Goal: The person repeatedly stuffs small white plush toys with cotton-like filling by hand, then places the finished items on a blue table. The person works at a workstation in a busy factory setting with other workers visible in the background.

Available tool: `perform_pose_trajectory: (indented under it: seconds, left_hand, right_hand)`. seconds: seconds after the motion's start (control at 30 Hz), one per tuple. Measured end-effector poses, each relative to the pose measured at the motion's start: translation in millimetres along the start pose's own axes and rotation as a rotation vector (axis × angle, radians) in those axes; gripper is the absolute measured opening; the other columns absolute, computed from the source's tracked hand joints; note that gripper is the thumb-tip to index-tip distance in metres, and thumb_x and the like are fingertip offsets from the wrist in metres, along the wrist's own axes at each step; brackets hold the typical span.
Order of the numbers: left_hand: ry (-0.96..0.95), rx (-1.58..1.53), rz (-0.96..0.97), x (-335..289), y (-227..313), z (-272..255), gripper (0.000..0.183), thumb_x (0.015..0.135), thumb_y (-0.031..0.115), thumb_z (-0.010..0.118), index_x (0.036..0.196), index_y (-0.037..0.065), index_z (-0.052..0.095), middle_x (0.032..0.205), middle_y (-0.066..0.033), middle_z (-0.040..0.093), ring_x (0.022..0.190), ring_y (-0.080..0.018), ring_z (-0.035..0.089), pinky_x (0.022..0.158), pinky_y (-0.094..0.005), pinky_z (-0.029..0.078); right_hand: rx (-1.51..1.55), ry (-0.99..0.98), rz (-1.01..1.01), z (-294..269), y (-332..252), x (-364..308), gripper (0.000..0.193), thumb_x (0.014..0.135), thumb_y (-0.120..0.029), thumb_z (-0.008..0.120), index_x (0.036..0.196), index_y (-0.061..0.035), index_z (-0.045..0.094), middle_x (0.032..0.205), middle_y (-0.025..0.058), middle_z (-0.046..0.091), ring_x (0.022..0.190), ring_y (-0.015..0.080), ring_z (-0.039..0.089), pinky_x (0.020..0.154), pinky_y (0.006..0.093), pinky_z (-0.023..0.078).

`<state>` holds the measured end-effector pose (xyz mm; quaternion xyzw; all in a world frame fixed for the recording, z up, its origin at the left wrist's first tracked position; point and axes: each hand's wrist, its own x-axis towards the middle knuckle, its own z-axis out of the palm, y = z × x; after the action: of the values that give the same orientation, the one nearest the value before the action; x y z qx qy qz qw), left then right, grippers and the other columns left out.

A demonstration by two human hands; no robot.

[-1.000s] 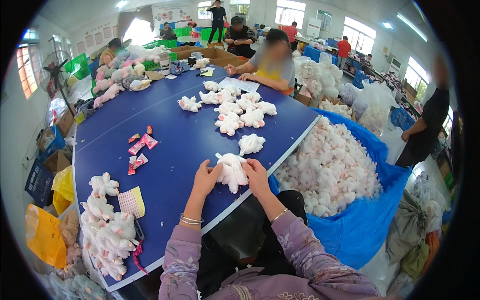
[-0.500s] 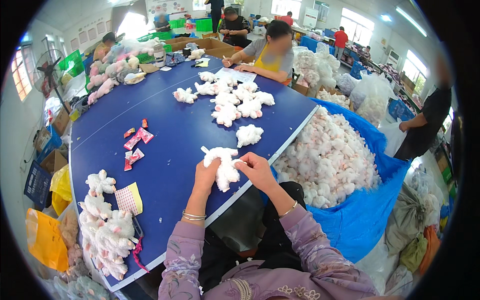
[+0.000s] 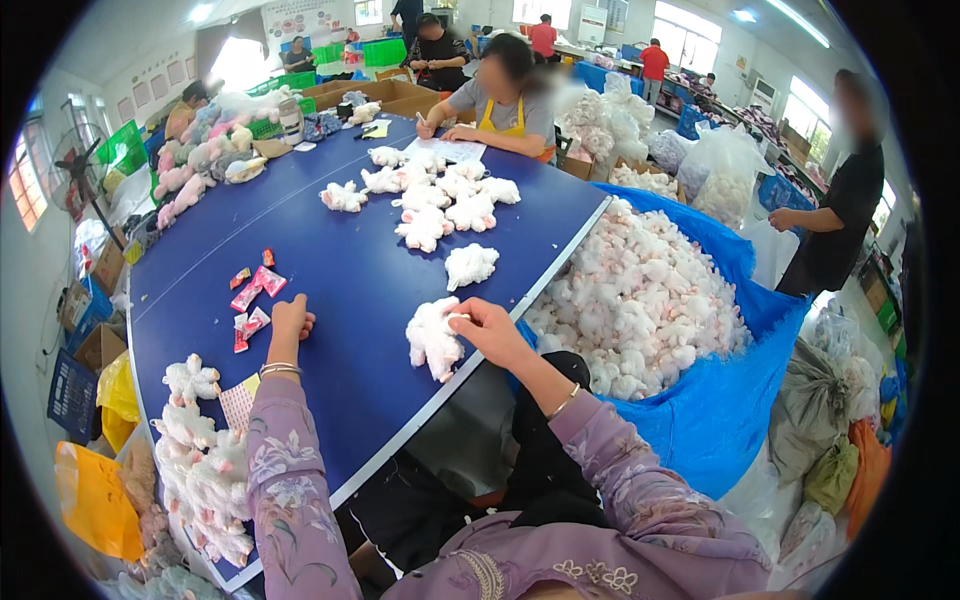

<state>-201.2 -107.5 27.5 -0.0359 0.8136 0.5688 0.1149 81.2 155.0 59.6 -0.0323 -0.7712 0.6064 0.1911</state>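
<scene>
Left hand (image 3: 291, 322) leaves the toy (image 3: 433, 337)

It has swung away to just beside the wrapped sweets (image 3: 259, 287); its fingers are curled, and I can't tell whether they grip anything. So only the right hand (image 3: 490, 333) has the white toy now, fingers pinching its side, by the near edge of the blue tabletop (image 3: 350, 250).

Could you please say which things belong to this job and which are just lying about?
Apparently in the job:
- fluffy white plush toy, held by the right hand
- fluffy white plush pieces in the blue sack

Apparently lying about:
- small shiny pink packets
- orange plastic bag
</scene>
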Motion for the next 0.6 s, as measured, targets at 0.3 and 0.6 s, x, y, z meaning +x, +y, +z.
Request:
perform_pose_trajectory:
  seconds: [0.3, 0.6]
  left_hand:
    - [0.036, 0.249, 0.004, 5, 14, -17, 0.039, 0.085, 0.029, 0.051, 0.074, -0.007, 0.059, 0.06, -0.0136, 0.062, 0.042, -0.0162, 0.052, 0.037, -0.0303, 0.041]
    - [-0.196, 0.287, 0.084, -15, 31, 10, 0.041, 0.086, 0.034, 0.057, 0.087, -0.006, 0.06, 0.062, -0.0118, 0.062, 0.042, -0.0139, 0.051, 0.037, -0.0288, 0.037]
  right_hand:
    - [-0.073, -0.055, 0.023, 2, -19, -6, 0.019, 0.091, -0.015, 0.061, 0.1, 0.0013, 0.062, 0.08, -0.002, 0.059, 0.07, 0.004, 0.049, 0.063, 0.022, 0.042]
    - [-0.048, -0.069, 0.035, -1, -44, -10, 0.019, 0.087, -0.014, 0.063, 0.099, 0.0011, 0.062, 0.076, -0.0019, 0.058, 0.068, 0.0035, 0.049, 0.06, 0.0214, 0.041]
